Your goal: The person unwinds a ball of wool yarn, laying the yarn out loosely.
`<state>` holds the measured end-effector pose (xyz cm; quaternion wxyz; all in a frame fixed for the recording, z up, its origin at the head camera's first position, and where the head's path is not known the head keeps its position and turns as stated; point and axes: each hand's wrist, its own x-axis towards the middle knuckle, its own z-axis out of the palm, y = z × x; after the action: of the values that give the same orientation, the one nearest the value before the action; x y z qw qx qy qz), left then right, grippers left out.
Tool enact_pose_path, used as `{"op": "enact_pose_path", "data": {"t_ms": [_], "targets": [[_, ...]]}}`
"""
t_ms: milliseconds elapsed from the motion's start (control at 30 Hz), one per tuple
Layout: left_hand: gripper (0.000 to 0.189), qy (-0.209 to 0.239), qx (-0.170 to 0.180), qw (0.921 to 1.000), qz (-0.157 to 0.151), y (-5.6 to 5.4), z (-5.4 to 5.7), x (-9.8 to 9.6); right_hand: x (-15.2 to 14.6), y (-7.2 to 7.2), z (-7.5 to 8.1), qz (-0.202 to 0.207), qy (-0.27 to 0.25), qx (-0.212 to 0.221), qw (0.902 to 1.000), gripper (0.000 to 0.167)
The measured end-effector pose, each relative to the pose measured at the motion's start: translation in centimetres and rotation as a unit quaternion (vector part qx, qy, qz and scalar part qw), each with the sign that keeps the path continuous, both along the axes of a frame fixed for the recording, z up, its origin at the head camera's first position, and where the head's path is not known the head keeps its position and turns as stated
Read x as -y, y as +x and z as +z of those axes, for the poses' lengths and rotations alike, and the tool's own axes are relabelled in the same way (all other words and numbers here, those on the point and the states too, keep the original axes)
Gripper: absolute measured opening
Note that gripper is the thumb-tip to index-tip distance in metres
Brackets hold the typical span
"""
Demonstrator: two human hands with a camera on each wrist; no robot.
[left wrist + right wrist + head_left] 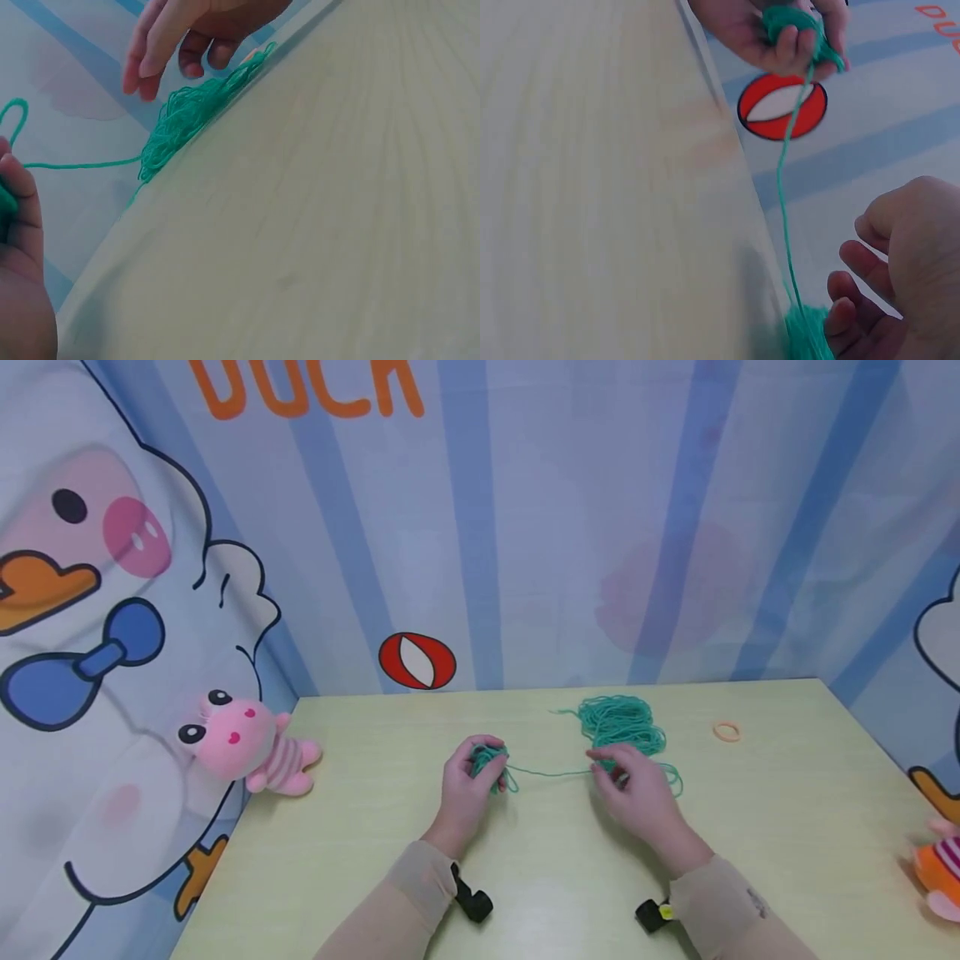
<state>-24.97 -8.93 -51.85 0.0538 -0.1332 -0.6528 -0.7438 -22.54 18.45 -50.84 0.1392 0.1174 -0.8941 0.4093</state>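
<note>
My left hand (462, 787) grips a small wound bundle of green yarn (483, 760), a loop poking out below the fingers. A single strand of yarn (782, 187) runs from this bundle across to a larger heap of green yarn (618, 720) lying on the table. Over the near side of that heap is my right hand (639, 792), its fingers loosely bent with nothing between them. In the left wrist view the right fingertips (150, 86) hang just above the heap. The palm side of the left hand hides part of the bundle.
A peach-coloured ring (727, 732) lies right of the heap on the pale wooden table (555, 868). At the left edge sits a pink plush toy (251, 743); an orange plush (941, 868) shows at the far right. A printed curtain (540, 527) hangs behind.
</note>
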Motion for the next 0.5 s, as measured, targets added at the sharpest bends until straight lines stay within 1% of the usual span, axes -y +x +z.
{"op": "enact_pose_path", "data": {"t_ms": [100,167,233,300,367,500], "targets": [[0.029,0.003,0.004,0.9999,-0.013,0.0,-0.1,0.0,2.8,0.0,0.0,0.052,-0.005,0.033,0.9981,0.033],[0.03,0.004,0.007,0.9998,-0.02,0.1,-0.1,0.0,4.4,0.0,0.0,0.072,-0.004,0.054,0.9959,0.038],[0.031,0.005,0.008,0.9996,-0.025,0.1,-0.2,-0.1,5.7,0.0,0.0,0.085,0.001,0.066,0.9942,0.04],[0.03,0.009,0.008,0.9995,-0.029,0.0,-0.3,-0.1,6.8,-0.1,0.0,0.091,0.006,0.067,0.9936,0.038],[0.029,0.013,0.005,0.9994,-0.033,0.0,-0.2,-0.1,7.6,-0.2,0.0,0.091,0.006,0.058,0.9942,0.03],[0.029,0.01,0.002,0.9995,-0.03,0.1,-0.1,0.0,8.0,-0.3,0.1,0.073,0.002,0.037,0.9967,0.017]]}}
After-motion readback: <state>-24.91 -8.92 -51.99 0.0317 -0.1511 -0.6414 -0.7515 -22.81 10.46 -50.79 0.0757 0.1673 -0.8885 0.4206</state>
